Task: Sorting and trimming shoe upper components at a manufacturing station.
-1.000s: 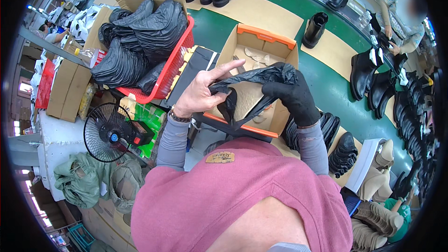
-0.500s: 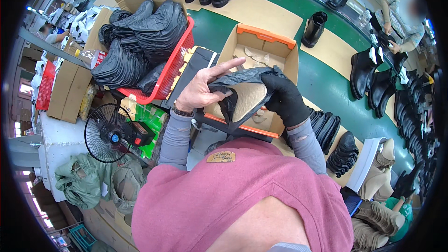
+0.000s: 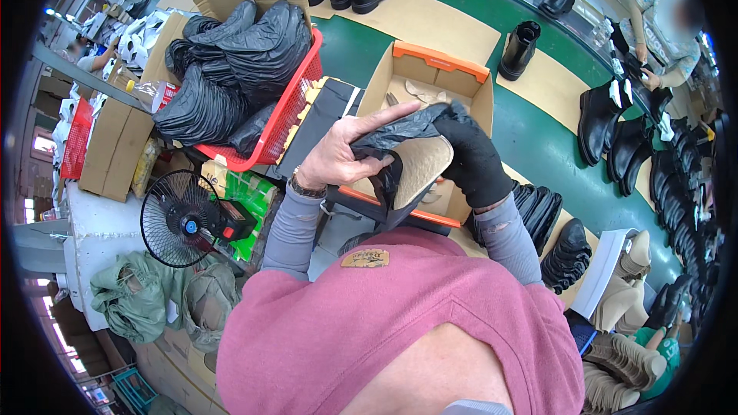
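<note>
Between my two hands, over an open cardboard box [image 3: 480, 107], is a shoe insole with a rough beige face [image 3: 423, 167] and a thin, wrinkled black layer [image 3: 400, 132] along its far edge. My bare left hand [image 3: 336, 155] grips the black layer on the left, its index finger stretched along the top and its thumb below. A black glove covers my right hand [image 3: 474, 157], whose fingers are closed on the right edge of the insole. Part of the insole's near end is dark and bent. Inside the box, beige curved scraps [image 3: 421, 92] lie loose.
A red basket [image 3: 311, 69] at the left holds stacks of black, wrinkled sole-shaped pieces [image 3: 257, 46]. A small fan [image 3: 188, 225] stands nearer. Black boots [image 3: 520, 50] line the green table, and black stacks [image 3: 565, 253] lie right of my arm. Another person [image 3: 669, 38] works at far right.
Both hands have shifted slightly, tilting the insole. More of its beige face shows at the upper right, and the black layer's edge has changed shape.
</note>
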A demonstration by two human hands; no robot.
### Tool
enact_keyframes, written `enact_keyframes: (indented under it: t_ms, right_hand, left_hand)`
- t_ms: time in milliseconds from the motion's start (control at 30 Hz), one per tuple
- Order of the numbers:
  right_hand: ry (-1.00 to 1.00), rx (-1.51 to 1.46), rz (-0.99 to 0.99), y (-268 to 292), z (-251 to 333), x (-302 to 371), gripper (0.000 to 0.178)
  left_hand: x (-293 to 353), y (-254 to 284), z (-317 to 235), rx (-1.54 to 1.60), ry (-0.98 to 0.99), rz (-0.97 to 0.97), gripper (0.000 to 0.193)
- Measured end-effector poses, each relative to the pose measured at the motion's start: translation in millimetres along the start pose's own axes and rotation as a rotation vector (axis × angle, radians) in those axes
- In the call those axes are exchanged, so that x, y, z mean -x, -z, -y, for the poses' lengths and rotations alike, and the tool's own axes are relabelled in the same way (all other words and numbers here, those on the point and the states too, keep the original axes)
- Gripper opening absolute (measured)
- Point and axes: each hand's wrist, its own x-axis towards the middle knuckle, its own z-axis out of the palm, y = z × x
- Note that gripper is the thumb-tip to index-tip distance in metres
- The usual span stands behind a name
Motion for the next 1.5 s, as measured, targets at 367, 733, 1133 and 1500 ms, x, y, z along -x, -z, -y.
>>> enact_keyframes:
  t_ms: [367,733,1133,1500]
  right_hand:
    - [-0.421,-0.403,-0.184,1,7,1,0.015]
    - [-0.385,-0.362,-0.194,-41,-10,23,0.042]
    - [-0.745,-0.166,0.271,13,-38,2,0.051]
    - [-0.477,0.661,0.634,-54,-70,58,0.035]
  left_hand:
    - [-6,-7,3,0.146,0.159,-0.012,0.098]
    - [-6,-10,5,-0.237,0.069,-0.277,0.045]
    - [20,26,11,0.005,0.179,-0.695,0.026]
    - [2,0,-12,-0.577,0.236,-0.518,0.032]
